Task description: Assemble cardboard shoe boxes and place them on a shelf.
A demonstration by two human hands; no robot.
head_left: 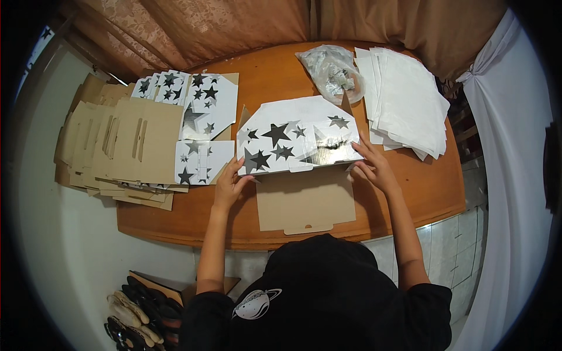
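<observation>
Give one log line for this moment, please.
left hand: holds star-printed box | right hand: holds same box | stack of flat boxes: left

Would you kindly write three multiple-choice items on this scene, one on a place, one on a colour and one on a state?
1. Where is the stack of white sheets?
A. right end of the wooden table
B. on the floor
C. under the left hand

2. What colour are the stars on the box panel?
A. red
B. black
C. yellow

3. How are the left hand and right hand placed?
A. both in the lap
B. one raised overhead
C. each on a side edge of the panel

Answers: 1 A, the sheets lie beside the clear plastic bag; 2 B, dark stars on white; 3 C, fingers touch both edges.
</observation>
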